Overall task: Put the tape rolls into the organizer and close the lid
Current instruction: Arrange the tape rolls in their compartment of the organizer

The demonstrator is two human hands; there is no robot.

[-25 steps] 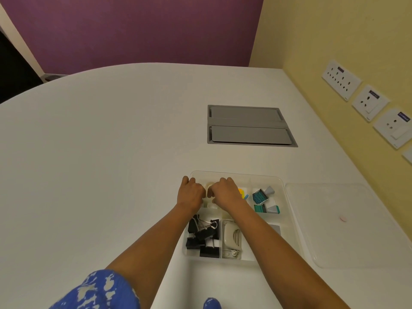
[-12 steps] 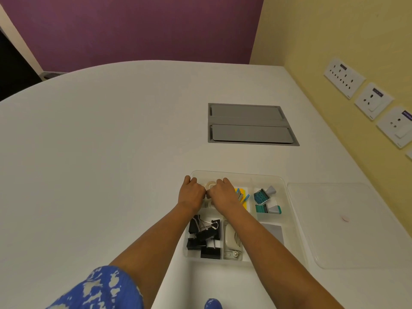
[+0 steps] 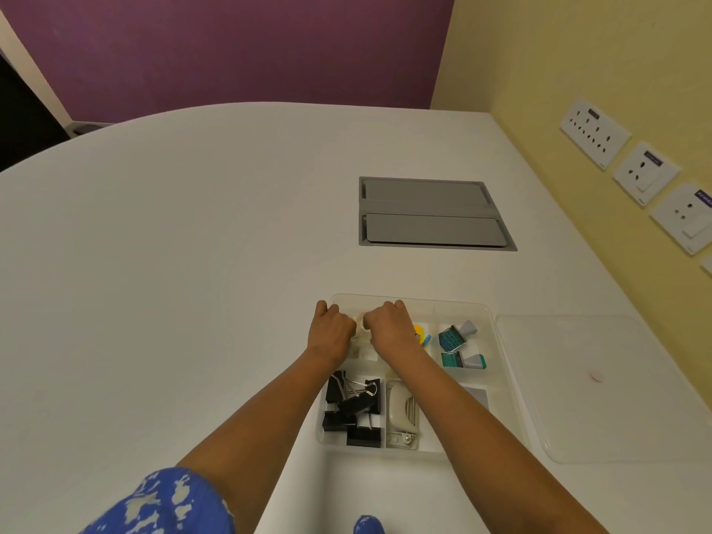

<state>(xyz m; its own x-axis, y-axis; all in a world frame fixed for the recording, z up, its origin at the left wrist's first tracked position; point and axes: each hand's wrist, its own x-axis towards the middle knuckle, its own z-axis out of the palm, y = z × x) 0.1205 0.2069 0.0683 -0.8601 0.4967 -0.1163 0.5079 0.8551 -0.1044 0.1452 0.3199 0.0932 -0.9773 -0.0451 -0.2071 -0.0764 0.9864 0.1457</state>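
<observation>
Both the left hand (image 3: pixel 332 330) and right hand (image 3: pixel 389 326) curl together around a pale tape roll (image 3: pixel 361 322) in the organizer (image 3: pixel 504 360), lower centre; light, rigid, best pinched by its rim.

table (image 3: pixel 173 283) left: open | right: lid (image 3: pixel 601 387) flat | organizer (image 3: pixel 504 364) compartments seemingly crowded

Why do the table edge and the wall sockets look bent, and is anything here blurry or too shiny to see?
Head view: the wide lens curves the table edge and tilts the sockets; light is soft and even, shadows faint; the clear lid is hard to make out against the white table; the tape roll between the left hand and right hand is mostly hidden.
</observation>
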